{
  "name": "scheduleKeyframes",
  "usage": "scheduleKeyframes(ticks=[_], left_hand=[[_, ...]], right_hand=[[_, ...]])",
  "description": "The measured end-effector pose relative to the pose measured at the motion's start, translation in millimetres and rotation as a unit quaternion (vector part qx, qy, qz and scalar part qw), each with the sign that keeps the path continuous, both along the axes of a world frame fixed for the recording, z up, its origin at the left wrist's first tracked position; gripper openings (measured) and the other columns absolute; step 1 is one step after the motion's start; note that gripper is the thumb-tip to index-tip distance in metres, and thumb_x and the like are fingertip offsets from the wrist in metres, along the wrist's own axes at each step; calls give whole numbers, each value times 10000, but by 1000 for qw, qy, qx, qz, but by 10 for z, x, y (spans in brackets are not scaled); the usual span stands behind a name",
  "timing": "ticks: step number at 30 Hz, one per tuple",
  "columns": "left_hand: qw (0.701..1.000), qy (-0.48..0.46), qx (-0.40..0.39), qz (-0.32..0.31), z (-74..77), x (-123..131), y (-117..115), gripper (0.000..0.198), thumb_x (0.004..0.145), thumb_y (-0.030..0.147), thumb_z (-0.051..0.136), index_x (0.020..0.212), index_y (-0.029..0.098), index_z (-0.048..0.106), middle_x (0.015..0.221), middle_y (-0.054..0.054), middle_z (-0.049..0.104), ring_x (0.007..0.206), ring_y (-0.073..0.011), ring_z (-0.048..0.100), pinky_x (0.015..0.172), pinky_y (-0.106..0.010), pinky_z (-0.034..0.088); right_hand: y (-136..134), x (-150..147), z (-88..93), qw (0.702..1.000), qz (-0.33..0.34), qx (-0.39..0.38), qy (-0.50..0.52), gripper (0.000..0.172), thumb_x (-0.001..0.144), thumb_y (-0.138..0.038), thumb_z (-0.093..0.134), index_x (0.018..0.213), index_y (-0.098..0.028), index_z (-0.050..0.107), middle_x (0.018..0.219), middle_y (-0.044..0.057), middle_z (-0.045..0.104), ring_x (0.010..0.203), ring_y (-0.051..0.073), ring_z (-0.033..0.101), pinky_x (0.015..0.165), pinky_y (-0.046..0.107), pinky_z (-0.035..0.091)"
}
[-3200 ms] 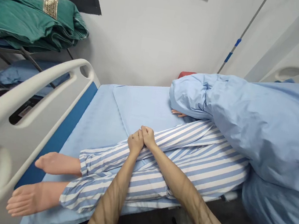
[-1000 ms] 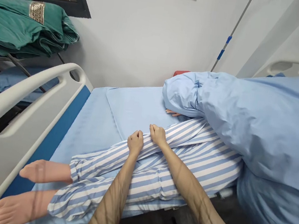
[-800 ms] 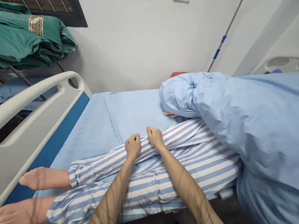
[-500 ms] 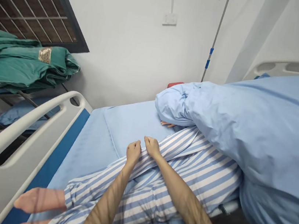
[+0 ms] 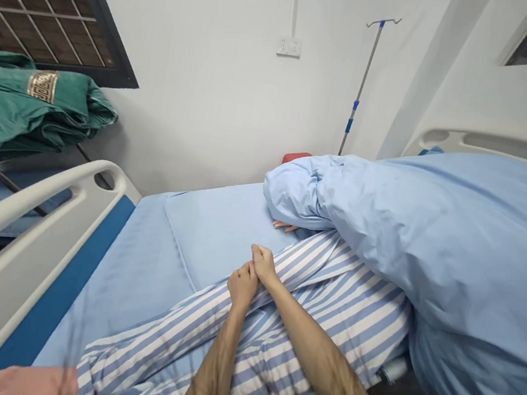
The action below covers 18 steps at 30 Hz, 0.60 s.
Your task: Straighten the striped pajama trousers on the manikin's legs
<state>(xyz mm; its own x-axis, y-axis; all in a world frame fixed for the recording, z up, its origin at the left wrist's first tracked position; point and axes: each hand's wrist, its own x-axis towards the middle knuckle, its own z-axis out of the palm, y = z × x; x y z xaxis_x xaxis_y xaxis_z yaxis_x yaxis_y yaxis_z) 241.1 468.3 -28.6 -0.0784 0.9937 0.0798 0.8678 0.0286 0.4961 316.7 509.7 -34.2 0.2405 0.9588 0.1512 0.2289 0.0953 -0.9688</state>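
Observation:
Blue-and-white striped trousers [image 5: 355,315] cover the legs of a figure lying on the light blue bed sheet [image 5: 135,271]. My left hand [image 5: 243,284] is closed on top of the far trouser leg, around the knee. Touching it, my right hand [image 5: 262,265] is also closed on the same leg, slightly farther up. The fingers of both curl down out of sight, so what they grip is hidden. A bare foot [image 5: 29,382] shows at the lower left. Fingertips [image 5: 285,226] peek from under the bunched blue quilt [image 5: 417,219] over the upper body.
The bed's footboard [image 5: 60,214] rises at the left, beside a rack with folded green cloth [image 5: 25,108]. An IV pole [image 5: 365,74] stands by the far wall near a red object [image 5: 297,157]. A wall socket [image 5: 289,47] and barred window [image 5: 40,3] are behind.
My left hand has moved right until it touches my right hand, both still closed. The view has shifted, and more of the window at the upper right shows.

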Motion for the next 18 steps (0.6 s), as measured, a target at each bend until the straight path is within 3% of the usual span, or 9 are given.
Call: scheduleKeyframes(ticks=[2,7,9,11,16,18], left_hand=[[1000,-11,-6,-3,51,-13,-1,419,950,334,311,833,217,696,944,-162,714,865,-277,634,688,-338,295],[1000,-27,2,-1,54,-16,-12,416,945,332,321,747,222,670,895,-152,712,832,-267,624,685,-339,272],[999,-39,3,2,32,-21,-5,420,945,333,317,717,222,652,872,-147,709,811,-259,617,682,-339,266],[999,-52,-1,3,12,-30,4,419,944,333,317,693,221,633,847,-140,706,791,-246,607,675,-337,261],[995,-95,9,-12,-21,-15,3,380,929,295,342,642,204,574,801,-103,691,747,-188,574,674,-312,280],[990,-140,12,-29,-34,-34,-3,379,918,301,359,596,194,527,726,-77,661,708,-158,548,670,-287,303]], right_hand=[[-34,26,158,1000,12,3,-16,422,866,-436,389,520,-211,301,490,-29,334,535,123,347,548,267,297],[-73,225,811,988,84,103,-80,457,869,-497,389,525,-201,339,506,-45,322,527,96,329,542,244,272],[-59,331,933,985,83,127,-87,461,874,-510,380,534,-203,329,515,-44,326,530,93,324,543,242,272],[-50,431,857,986,64,119,-95,458,879,-509,363,536,-208,319,512,-41,330,530,96,328,547,244,274],[-89,585,225,977,32,42,-206,438,883,-468,351,531,-207,347,492,-32,349,528,112,350,553,258,247],[-103,611,75,969,26,43,-242,432,894,-455,342,543,-206,367,500,-25,380,536,118,373,560,261,246]])
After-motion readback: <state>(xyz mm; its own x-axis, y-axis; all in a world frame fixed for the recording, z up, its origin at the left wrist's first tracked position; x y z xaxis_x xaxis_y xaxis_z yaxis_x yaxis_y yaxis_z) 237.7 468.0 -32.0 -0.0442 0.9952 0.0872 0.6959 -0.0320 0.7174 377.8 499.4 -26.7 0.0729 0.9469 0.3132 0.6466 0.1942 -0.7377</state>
